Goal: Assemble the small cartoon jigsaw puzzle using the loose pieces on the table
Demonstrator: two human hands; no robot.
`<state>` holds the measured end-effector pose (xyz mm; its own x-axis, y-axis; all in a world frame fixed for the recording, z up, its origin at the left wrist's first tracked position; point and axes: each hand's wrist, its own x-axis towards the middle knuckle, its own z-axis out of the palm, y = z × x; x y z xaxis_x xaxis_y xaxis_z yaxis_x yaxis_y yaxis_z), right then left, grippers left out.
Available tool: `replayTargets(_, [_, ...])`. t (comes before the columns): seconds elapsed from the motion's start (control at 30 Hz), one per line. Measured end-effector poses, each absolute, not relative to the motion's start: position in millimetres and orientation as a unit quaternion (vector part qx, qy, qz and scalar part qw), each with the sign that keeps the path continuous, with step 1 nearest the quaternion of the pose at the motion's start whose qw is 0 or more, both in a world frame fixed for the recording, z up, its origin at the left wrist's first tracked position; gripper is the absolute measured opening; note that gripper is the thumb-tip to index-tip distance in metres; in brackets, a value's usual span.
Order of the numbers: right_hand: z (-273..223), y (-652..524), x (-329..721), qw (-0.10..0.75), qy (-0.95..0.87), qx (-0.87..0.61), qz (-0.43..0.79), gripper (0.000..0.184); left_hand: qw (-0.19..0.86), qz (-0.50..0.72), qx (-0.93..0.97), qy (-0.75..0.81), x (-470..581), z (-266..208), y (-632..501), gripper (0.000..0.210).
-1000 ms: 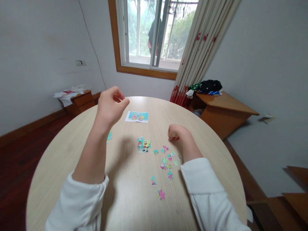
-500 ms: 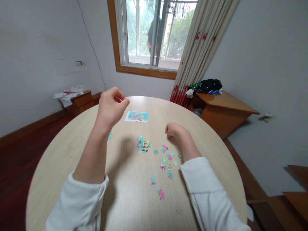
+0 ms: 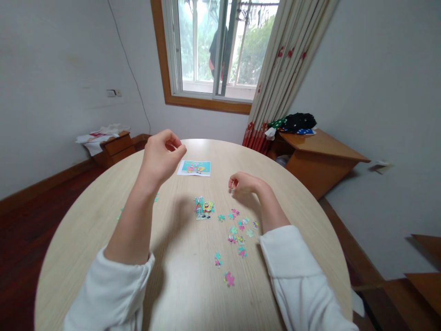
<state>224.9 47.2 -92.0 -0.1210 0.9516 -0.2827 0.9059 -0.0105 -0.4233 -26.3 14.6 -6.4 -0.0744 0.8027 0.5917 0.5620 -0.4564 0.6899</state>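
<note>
Head camera: the left hand (image 3: 161, 157) is raised left of the frame's centre, above the surface (image 3: 188, 289), its fingers curled and the thumb and index tips close together; whether they pinch anything cannot be told. The right hand (image 3: 245, 183), just right of centre, grasps a small puzzle piece (image 3: 233, 190) between its fingertips, low over the surface. The joined puzzle section (image 3: 204, 208), showing a yellow square figure beside a pale blue-green one, lies slightly below the centre of the frame. Loose puzzle pieces (image 3: 233, 238) in teal, pink and yellow spread from beside it towards the lower right, with a pink piece (image 3: 229, 278) lowest. A teal piece (image 3: 156, 197) shows just beside the left forearm, partly hidden by it. The picture sheet (image 3: 195, 168) lies flat above the joined section, near the left hand. The window (image 3: 220, 50) fills the top centre.
</note>
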Motion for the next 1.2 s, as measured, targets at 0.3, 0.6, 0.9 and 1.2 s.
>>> replayTargets(0.3, [-38, 24, 194, 0.377, -0.734, -0.447, 0.345, 0.017, 0.193, 0.461, 0.753, 0.428, -11, -14, 16, 0.014])
replayTargets(0.6, [-15, -2, 173, 0.435, -0.767, -0.335, 0.332, 0.012, 0.258, 0.431, 0.777, 0.380, -4, -14, 12, 0.025])
replayTargets(0.9, [-11, -7, 172, 0.453, -0.762, -0.342, 0.312, 0.022, 0.293, 0.435, 0.773, 0.356, -3, -11, 9, 0.023])
replayTargets(1.2, [-12, -6, 175, 0.503, -0.743, -0.341, 0.280, 0.039, 0.304, 0.436, 0.774, 0.344, -6, -12, 9, 0.031])
